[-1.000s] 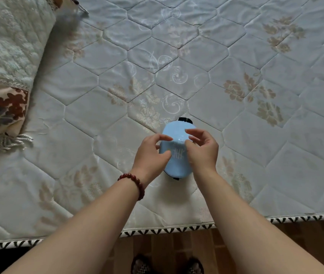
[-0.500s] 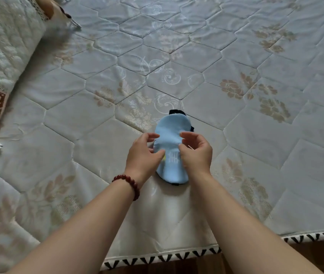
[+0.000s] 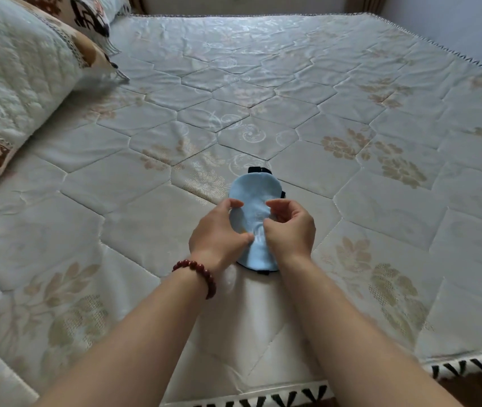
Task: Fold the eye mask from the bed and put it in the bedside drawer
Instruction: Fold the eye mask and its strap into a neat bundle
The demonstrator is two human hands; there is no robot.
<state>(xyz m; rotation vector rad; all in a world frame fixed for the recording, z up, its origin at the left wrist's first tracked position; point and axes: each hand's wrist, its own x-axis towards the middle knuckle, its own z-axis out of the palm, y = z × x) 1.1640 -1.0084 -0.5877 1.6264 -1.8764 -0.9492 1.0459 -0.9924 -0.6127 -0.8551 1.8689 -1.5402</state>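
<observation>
A light blue eye mask with black strap ends lies lengthwise on the quilted bed, near its front edge. My left hand, with a red bead bracelet on its wrist, pinches the mask's left edge at the middle. My right hand pinches the right edge at the same height. The mask's waist is drawn in between the two hands. Its far lobe lies flat and its near end shows between my wrists. No bedside drawer is in view.
Pillows with lace and brown flower print are stacked at the left. The bed's trimmed front edge runs along the bottom. A wall stands behind the far right corner.
The camera has tilted up, so more of the far bed and the wall show. Both hands have stayed on the mask's middle and squeezed its edges closer together.
</observation>
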